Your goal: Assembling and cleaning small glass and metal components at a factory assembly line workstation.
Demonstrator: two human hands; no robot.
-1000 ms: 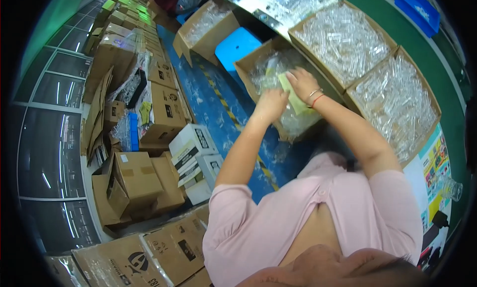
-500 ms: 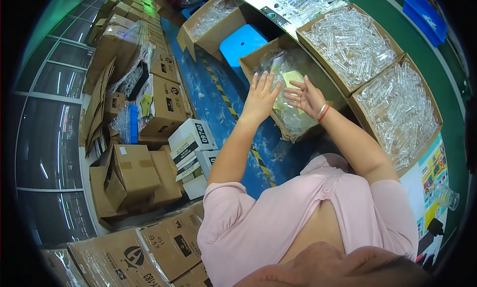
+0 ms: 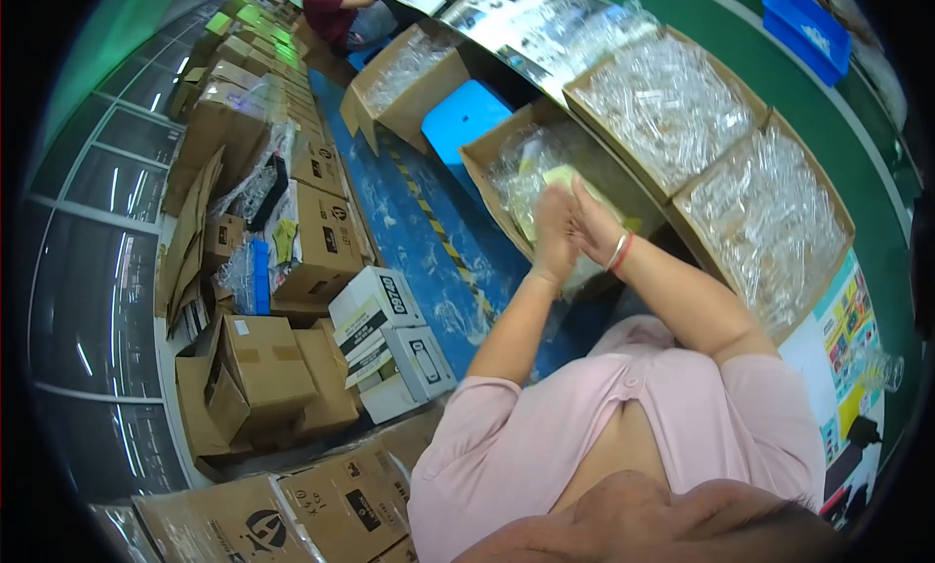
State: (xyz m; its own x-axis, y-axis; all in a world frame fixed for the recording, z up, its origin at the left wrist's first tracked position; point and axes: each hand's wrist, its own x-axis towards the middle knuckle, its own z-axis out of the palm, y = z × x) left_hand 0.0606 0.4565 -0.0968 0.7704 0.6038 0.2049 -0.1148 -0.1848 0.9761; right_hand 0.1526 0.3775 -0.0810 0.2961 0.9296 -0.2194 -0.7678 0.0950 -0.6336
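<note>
My left hand (image 3: 553, 234) and my right hand (image 3: 592, 222) are pressed together, palm to palm, over an open cardboard box (image 3: 484, 159) lined with a clear plastic bag (image 3: 521, 173). A pale yellow-green sheet (image 3: 563, 177) lies in the bag just beyond my fingertips. Whether anything sits between my palms is hidden. A red band circles my right wrist.
Two large open boxes of clear plastic parts (image 3: 672, 105) (image 3: 769, 227) stand to the right. A blue stool (image 3: 465, 120) and another open box (image 3: 409, 76) lie beyond. Stacked cartons (image 3: 312, 242) and white boxes (image 3: 385, 329) line the left. A person in red (image 3: 336, 3) sits far back.
My hands were spread apart on the bag and the yellow-green sheet; they have since come together palm to palm above the box.
</note>
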